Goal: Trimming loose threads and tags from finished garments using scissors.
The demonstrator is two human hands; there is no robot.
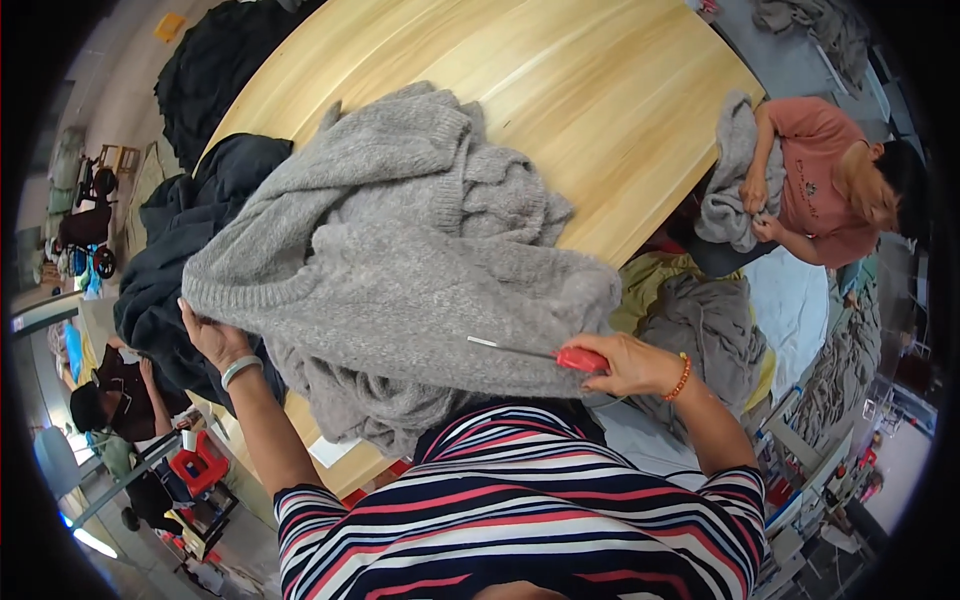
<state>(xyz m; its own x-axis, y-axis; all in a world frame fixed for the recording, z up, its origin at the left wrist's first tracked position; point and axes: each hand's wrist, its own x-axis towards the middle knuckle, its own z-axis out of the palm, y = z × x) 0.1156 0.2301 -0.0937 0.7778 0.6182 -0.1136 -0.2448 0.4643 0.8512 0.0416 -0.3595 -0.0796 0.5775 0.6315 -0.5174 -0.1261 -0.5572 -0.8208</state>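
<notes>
Head view: left hand (217, 342) grasps the ribbed edge of the grey sweater (400, 310), which lies over more grey knits (370, 402) on the wooden table (600, 100). Right hand (638, 366) clenched round the red handle of a thin-shafted tool (583, 360), shaft across the sweater; can't tell if it also pinches knit.

Wooden table (600, 80): far edge is cut off by the view's top. Left hand (218, 342): fingers partly hidden behind grey knit sweater (400, 310). Red-handled tool (578, 359): tip too small to identify. Black garment heap (215, 80), beyond table's left edge: cut off above.
</notes>
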